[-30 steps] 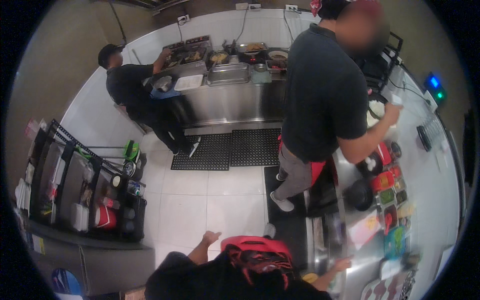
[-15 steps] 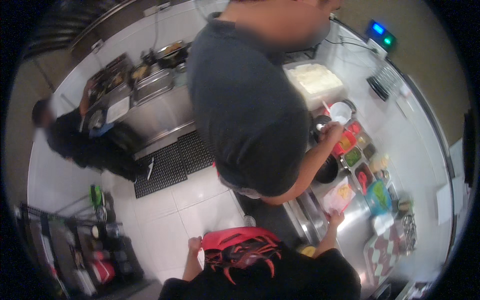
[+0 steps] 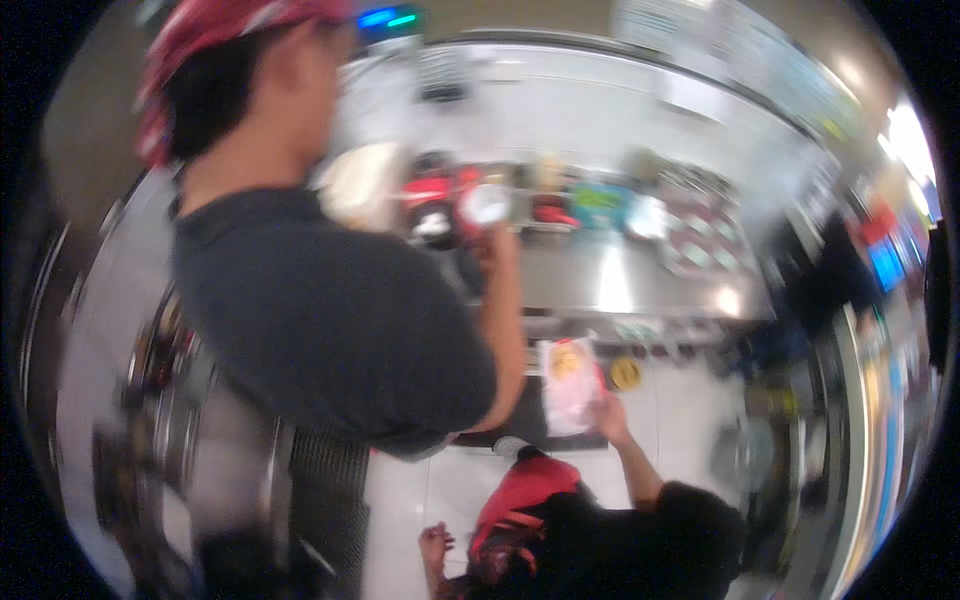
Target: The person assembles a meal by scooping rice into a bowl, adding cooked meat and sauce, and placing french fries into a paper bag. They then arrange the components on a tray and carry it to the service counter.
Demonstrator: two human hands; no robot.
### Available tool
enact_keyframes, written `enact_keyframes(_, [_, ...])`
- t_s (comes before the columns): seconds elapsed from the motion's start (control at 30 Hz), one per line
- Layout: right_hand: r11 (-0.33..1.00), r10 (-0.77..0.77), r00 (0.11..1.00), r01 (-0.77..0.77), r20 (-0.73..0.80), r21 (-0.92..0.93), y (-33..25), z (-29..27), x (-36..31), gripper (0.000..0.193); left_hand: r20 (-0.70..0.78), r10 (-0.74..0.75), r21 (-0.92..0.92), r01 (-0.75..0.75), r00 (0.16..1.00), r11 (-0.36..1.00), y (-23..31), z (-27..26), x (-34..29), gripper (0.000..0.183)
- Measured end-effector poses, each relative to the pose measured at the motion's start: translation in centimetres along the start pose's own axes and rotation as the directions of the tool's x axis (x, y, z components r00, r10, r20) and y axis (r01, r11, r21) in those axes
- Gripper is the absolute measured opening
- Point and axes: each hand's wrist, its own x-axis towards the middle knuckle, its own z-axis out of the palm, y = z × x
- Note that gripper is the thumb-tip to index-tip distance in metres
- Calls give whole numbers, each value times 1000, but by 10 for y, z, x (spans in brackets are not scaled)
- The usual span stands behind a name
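My right hand (image 3: 612, 415) grips the edge of a small paper-lined tray (image 3: 574, 405) with a red rim. Some yellow food (image 3: 570, 358) lies on its paper, too blurred to name. The tray is held out in front of me, below the steel counter's front edge. My left hand (image 3: 436, 543) hangs low beside my red apron (image 3: 525, 490), fingers loosely apart and nothing in them. At my left a co-worker in a dark shirt (image 3: 330, 310) reaches over the counter, one hand at a white bowl (image 3: 487, 204).
The steel counter (image 3: 570, 270) runs ahead of me. Along its back stand food containers, a blue-green tub (image 3: 598, 205) and a checked tray or paper (image 3: 705, 240). The co-worker's body blocks the left side. Pale floor tiles (image 3: 400, 500) and dark mats (image 3: 325, 490) lie below.
My view has swung to the right. The paper-lined tray has come away from over the counter, still in my right hand. My left hand has moved off the red apron's edge.
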Motion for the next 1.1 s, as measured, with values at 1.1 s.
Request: enact_keyframes(1.1, [995,-25,986,40,164,-95,35,-333,-294,40,812,50,-2,-83,582,997,-28,425,-313,64])
